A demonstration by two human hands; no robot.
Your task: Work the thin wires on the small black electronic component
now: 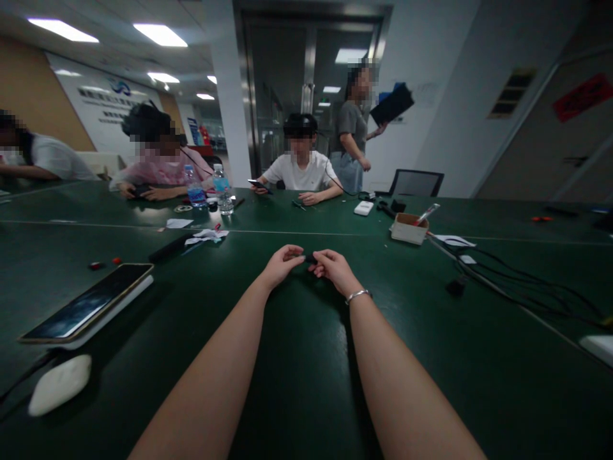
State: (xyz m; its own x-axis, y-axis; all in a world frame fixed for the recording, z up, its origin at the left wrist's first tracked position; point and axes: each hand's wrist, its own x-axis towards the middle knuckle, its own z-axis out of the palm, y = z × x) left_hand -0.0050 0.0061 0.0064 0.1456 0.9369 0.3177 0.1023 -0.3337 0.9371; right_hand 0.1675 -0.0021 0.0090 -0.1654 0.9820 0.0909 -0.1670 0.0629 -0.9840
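Both hands are over the dark green table (301,358), near the middle of the view. My right hand (334,268), with a silver bracelet at the wrist, pinches a small dark object (310,259) between thumb and fingers. My left hand (283,265) is just left of that object, its fingers curved and apart from the thumb, with nothing seen in it. The small object lies between the two hands; its exact shape is too small to tell.
At left are a phone (90,303) on a white block and a white mouse-like item (61,384). Farther off stand bottles (223,190) and a small box (409,229). Black cables (522,275) lie right. Several people are beyond the table.
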